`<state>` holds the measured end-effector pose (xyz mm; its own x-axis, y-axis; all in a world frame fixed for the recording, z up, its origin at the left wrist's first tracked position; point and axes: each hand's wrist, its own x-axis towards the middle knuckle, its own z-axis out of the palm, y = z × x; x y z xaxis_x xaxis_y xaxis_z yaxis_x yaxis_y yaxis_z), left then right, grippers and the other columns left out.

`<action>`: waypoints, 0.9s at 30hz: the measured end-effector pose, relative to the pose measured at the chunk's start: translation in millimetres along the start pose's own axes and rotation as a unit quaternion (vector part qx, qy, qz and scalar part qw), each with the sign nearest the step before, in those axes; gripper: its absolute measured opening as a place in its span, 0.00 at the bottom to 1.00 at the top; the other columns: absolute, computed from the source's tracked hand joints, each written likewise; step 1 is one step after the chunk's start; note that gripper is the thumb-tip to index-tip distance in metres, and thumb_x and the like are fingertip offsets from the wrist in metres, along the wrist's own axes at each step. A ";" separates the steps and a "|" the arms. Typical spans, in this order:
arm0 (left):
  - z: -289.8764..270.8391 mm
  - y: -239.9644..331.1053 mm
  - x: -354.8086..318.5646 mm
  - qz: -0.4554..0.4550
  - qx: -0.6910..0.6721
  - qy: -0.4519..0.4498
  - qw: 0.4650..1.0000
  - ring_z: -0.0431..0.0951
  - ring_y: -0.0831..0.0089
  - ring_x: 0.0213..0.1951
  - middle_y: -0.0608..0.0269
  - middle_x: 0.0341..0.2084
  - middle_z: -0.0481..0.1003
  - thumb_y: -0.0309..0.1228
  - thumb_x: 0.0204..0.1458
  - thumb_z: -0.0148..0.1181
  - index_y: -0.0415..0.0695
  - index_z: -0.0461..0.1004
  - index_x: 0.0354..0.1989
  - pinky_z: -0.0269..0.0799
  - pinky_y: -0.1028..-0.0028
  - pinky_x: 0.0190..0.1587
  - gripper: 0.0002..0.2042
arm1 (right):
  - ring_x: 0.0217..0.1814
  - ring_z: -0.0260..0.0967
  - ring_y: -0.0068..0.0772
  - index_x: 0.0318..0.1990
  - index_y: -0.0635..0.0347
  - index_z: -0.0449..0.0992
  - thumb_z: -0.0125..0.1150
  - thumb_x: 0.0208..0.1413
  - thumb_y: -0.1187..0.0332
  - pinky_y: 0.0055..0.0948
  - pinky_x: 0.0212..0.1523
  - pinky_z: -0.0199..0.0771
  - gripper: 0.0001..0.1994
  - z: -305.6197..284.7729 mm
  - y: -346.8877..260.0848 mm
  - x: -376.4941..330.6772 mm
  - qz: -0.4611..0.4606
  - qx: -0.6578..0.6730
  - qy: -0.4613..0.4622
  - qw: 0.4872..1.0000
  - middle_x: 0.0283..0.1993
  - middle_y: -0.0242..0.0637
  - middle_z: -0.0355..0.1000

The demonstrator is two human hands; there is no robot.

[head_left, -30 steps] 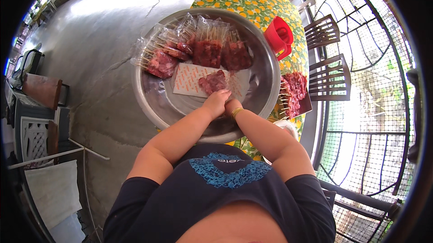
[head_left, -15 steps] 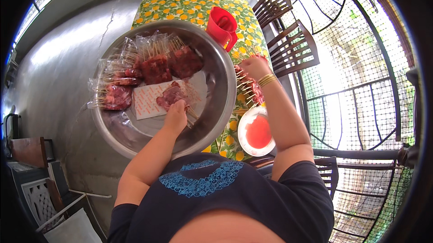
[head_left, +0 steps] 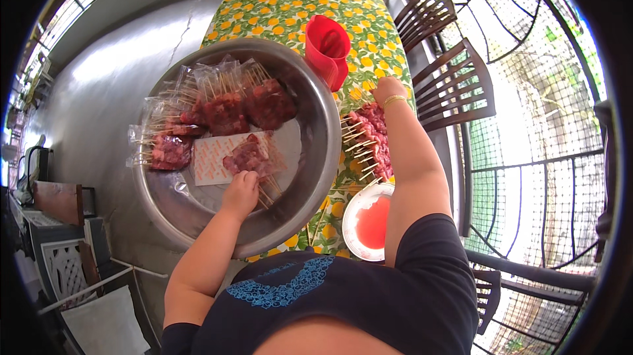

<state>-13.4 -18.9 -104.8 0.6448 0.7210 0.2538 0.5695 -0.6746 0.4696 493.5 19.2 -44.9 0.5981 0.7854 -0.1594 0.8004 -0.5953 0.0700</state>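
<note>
Meat skewers (head_left: 245, 157), lying on printed paper (head_left: 207, 162) inside the steel basin (head_left: 326, 150), just beyond the left fingers (head_left: 248, 177): curling bunched against the meat's near edge, not clearly showing whether pinching. Likely handling as light, soft and slippery, sagging or sliding about if being squeezed; better taking hold by the stiff bare sticks (head_left: 268, 194), jutting out just right of the left fingers. Also lying as a raw pile (head_left: 374, 132) on the desk (head_left: 280, 0), toward the body from the right fingers (head_left: 382, 87): bending near its far end, tips too hidden for telling whether spread or pinching.
</note>
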 end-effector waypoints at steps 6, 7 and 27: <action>1.0 -0.4 -0.9 -0.006 0.040 -0.008 0.999 0.77 0.51 0.40 0.55 0.34 0.74 0.27 0.55 0.59 0.45 0.71 0.41 0.77 0.56 0.39 0.07 | 0.53 0.79 0.47 0.46 0.56 0.84 0.65 0.55 0.64 0.43 0.53 0.79 0.13 6.0 -14.9 17.7 -0.023 -0.022 -0.001 0.999 0.49 0.46 0.81; 1.1 -0.7 -1.2 -0.008 0.042 -0.006 0.999 0.77 0.51 0.40 0.55 0.35 0.74 0.27 0.55 0.60 0.45 0.71 0.41 0.77 0.56 0.39 0.07 | 0.52 0.79 0.47 0.46 0.56 0.84 0.65 0.55 0.64 0.42 0.52 0.79 0.13 -0.5 -9.7 17.5 -0.033 -0.035 -0.009 0.999 0.48 0.46 0.81; -5.8 3.8 4.5 -0.002 0.006 -0.060 0.998 0.74 0.49 0.45 0.53 0.38 0.72 0.29 0.58 0.58 0.45 0.70 0.37 0.74 0.53 0.44 0.04 | 0.27 0.76 0.34 0.43 0.66 0.78 0.62 0.58 0.79 0.35 0.32 0.84 0.07 76.1 111.3 -218.9 0.273 0.688 -0.114 0.662 0.33 0.40 0.78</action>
<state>-11.3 -17.3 -97.0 0.6986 0.7000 0.1482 0.5779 -0.6742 0.4600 448.6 -232.0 -77.2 0.6362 0.4361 -0.6364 -0.4221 -0.4938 -0.7603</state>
